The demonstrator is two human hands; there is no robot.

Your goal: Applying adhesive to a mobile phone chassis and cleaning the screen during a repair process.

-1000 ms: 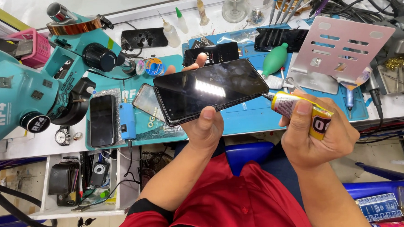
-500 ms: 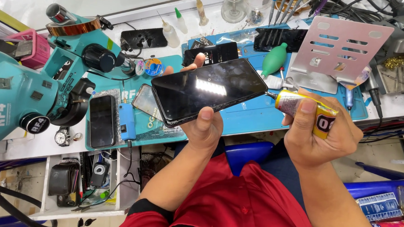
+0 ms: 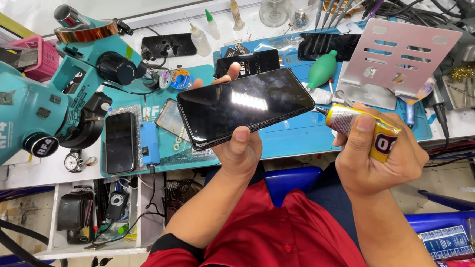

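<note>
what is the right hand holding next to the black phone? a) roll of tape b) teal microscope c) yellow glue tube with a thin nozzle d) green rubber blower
c: the right hand grips a yellow glue tube, its thin nozzle pointing at the edge of the black phone in the left hand.

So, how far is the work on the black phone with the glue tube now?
Done: the tube looks uncapped, its thin nozzle bare. In hand: the left hand holds the black phone glass side up above the blue mat, and the right hand holds the tube with the nozzle close to the phone's right end. Left: no glue shows on the phone, so gluing seems not yet begun.
</note>
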